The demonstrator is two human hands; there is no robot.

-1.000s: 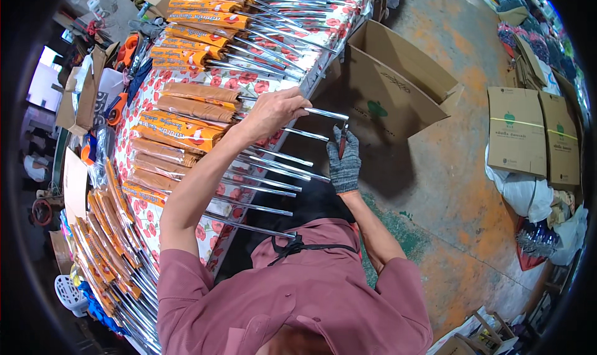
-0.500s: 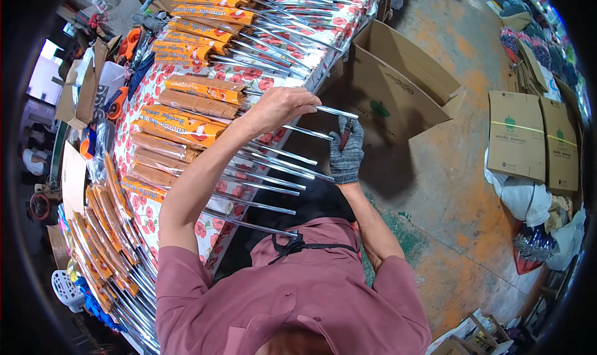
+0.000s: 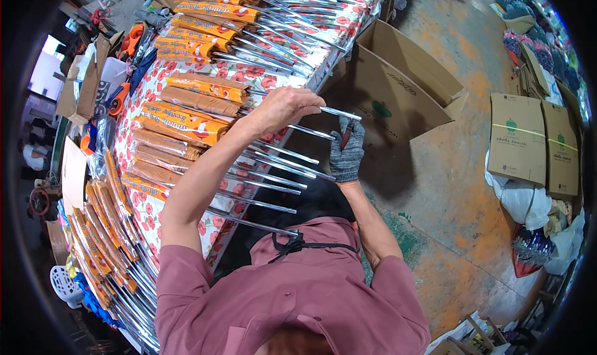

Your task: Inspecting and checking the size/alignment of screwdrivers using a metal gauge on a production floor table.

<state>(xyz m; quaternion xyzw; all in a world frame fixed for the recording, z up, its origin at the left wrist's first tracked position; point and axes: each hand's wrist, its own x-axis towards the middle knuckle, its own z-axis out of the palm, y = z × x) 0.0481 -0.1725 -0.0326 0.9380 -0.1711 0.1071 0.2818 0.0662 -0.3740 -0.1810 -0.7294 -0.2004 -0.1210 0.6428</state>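
Along the left rim, orange and brown wrapped packs (image 3: pixel 186 121) lie in slanted rows, glossy and flat, each with thin shiny metal rods (image 3: pixel 273 168) sticking out to the right. They cover a long table (image 3: pixel 146 97) dressed in a white cloth printed with red flowers. More packs (image 3: pixel 93 243) fan out at the lower left, their bare rod ends bunched near the table's corner. Beyond the table's far edge sit loose cardboard pieces, orange-handled tools (image 3: pixel 127 41) and blue scraps.

The left hand (image 3: pixel 283 106) is bare and reaches forward over the table edge, arm bent at the elbow, palm down. Its fingers are curled around one rod (image 3: pixel 339 113), which runs out to the right past the table edge. Just beside it, the right hand (image 3: pixel 346 153) wears a grey knitted glove and is raised upright, wrist below. It grasps a small red-and-dark tool (image 3: pixel 346 133) held up near the rod's free end; whether the tool touches the rod cannot be told. The person wears a dusty pink shirt (image 3: pixel 292 293) with a dark apron strap across the back.

To the right, an open brown carton (image 3: pixel 398 87) stands on the floor (image 3: pixel 460 230) against the table, flaps spread. The floor is worn concrete, stained orange and green. Further right, flat strapped cartons (image 3: pixel 535 140) lean over white sacks (image 3: pixel 522 199).
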